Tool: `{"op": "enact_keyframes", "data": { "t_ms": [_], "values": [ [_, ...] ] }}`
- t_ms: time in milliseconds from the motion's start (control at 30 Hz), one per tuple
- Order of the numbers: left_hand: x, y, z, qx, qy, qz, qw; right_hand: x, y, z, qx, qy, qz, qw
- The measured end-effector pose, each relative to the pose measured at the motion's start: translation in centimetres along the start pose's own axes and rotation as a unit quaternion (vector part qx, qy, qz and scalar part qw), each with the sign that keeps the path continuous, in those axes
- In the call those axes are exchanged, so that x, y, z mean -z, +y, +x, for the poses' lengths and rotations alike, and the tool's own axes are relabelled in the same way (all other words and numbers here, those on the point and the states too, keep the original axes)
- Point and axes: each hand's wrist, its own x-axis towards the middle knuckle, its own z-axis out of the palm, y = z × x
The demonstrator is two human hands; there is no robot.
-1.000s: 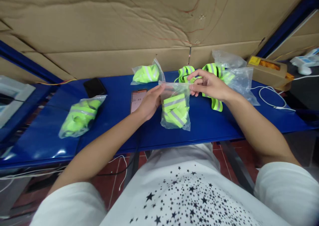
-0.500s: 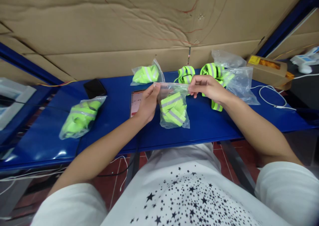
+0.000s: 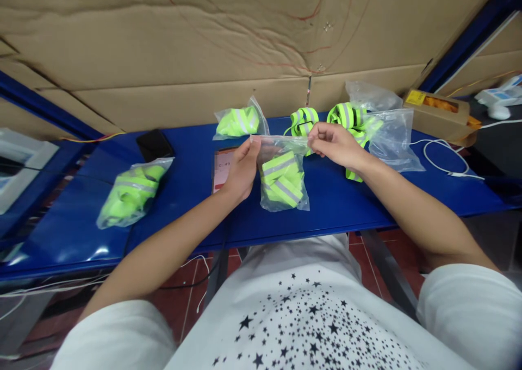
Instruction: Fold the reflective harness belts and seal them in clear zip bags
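A clear bag (image 3: 281, 145) of yellow-green straps (image 3: 284, 180) is pinched at its top corners by the left hand (image 3: 241, 170) and right hand (image 3: 335, 143), seemingly to be stretched taut.

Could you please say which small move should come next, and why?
Perhaps slide the right hand, pinching, along the top edge of the bag, the left hand steadying it: both pinch that edge, stretched straight, above the bands inside, and I cannot tell whether it is sealed.
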Motion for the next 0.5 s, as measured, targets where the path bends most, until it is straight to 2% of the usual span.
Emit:
{"op": "enact_keyframes", "data": {
  "t_ms": [267, 500],
  "values": [
    [0.0, 0.2, -0.1, -0.002, -0.023, 0.011, 1.000, -0.9, 0.6, -0.1, 0.017, 0.015, 0.003, 1.000],
    [-0.2, 0.3, -0.4, 0.004, -0.044, 0.033, 0.999, -1.7, 0.7, -0.4, -0.035, 0.036, -0.001, 0.999]
  ]
}}
